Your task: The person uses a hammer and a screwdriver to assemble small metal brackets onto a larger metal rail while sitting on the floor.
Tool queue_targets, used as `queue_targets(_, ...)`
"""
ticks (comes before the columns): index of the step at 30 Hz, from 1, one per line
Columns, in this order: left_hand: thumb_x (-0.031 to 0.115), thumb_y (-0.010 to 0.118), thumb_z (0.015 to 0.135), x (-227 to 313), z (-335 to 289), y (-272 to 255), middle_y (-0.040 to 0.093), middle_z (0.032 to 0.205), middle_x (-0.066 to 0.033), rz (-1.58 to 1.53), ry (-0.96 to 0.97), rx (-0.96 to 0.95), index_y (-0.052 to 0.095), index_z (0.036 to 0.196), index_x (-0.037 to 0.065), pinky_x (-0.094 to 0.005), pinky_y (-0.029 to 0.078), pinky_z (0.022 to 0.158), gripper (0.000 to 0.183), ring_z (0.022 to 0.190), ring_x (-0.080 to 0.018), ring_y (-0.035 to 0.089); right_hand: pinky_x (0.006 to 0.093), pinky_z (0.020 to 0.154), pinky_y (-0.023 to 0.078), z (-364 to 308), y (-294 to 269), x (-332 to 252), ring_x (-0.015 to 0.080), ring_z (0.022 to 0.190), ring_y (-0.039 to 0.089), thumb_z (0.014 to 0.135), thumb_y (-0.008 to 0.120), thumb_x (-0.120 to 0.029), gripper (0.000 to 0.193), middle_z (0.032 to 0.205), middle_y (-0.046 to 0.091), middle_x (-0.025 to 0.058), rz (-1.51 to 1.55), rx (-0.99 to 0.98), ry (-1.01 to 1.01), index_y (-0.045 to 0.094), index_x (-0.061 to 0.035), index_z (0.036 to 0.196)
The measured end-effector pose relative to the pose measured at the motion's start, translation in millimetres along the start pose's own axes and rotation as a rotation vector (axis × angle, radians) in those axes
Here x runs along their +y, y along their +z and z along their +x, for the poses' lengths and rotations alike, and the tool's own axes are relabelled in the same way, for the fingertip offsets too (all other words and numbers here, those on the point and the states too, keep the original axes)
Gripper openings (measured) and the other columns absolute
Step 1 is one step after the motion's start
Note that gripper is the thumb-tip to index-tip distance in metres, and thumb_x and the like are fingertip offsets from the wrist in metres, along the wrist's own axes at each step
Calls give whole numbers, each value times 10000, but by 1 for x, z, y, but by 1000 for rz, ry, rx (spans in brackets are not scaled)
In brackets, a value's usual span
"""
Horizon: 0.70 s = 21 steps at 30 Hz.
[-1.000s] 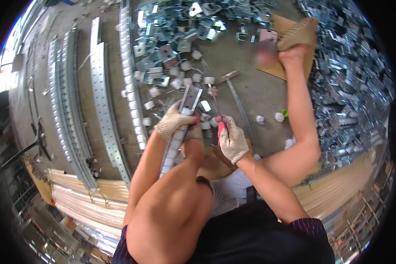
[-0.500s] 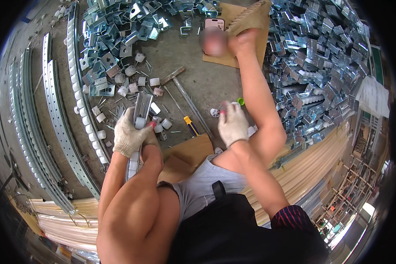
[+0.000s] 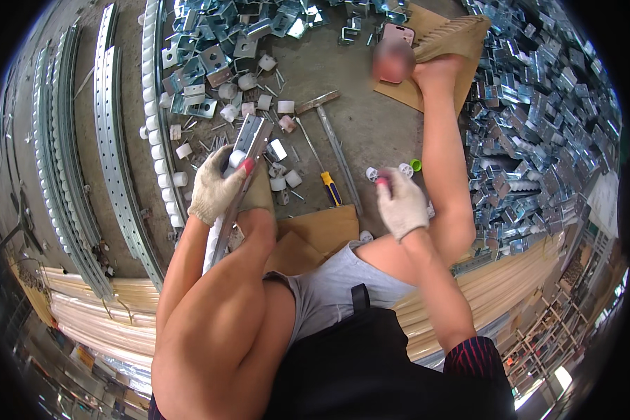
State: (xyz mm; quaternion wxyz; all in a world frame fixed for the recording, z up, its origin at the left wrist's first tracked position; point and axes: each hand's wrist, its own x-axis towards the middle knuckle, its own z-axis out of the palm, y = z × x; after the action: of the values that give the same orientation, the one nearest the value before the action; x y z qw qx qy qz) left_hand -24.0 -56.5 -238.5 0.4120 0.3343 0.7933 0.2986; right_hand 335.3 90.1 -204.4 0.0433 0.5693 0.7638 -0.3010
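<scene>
My left hand [image 3: 215, 187], in a whitish knit glove with red at the thumb tip, is wrapped round a metal channel rail [image 3: 249, 140]. The rail slants up past my bent left knee, and a white roller [image 3: 237, 159] sits in it beside my thumb. My right hand [image 3: 403, 206], gloved alike, hovers by my right thigh with its fingers curled in. It is slightly blurred, and anything in its fingers is hidden. Just beyond it lie a spoked white plastic wheel [image 3: 406, 169], a second one [image 3: 372, 173] and a green ring [image 3: 416, 165].
A hammer [image 3: 337, 157] and a yellow-handled screwdriver [image 3: 330, 187] lie on the floor between my legs. Loose white rollers [image 3: 285, 106] and metal pins are scattered ahead. Bent metal brackets [image 3: 532, 133] heap at the right. Long rails [image 3: 122, 154] lie left; a phone [image 3: 397, 35] rests on cardboard.
The view has shifted, so the scene sits further right in the picture. My right fingers have drawn back a little, uncovering a white wheel. The left hand keeps its hold on the rail.
</scene>
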Motion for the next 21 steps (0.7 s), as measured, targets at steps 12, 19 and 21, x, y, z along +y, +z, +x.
queue_targets(12, 245, 690, 1022, -23, 13, -2, 767, 1155, -99, -321, 15, 42, 694, 1309, -1, -314, 539, 968, 378, 1044, -139, 687, 457, 798, 605, 17, 128, -102, 305, 989, 707, 890, 757, -246, 296, 1080, 659, 127, -197, -80, -605, 669, -121, 1144)
queue_targets(19, 193, 731, 995, -7, 8, -18, 752, 1102, -79, -270, 32, 176, 695, 1294, 12, -302, 555, 885, 352, 979, -128, 678, 445, 796, 578, 17, 119, -88, 281, 964, 644, 869, 763, -256, 233, 1068, 601, 69, -151, 20, -760, 684, -184, 1076)
queue_targets(21, 178, 789, 938, 2, 7, -17, 745, 1053, -83, -166, 97, 290, 708, 1263, 25, -315, 569, 842, 368, 926, -156, 695, 447, 778, 572, 20, 124, -90, 279, 949, 641, 882, 730, -242, 207, 1052, 595, 61, -198, 46, -770, 681, -193, 1077)
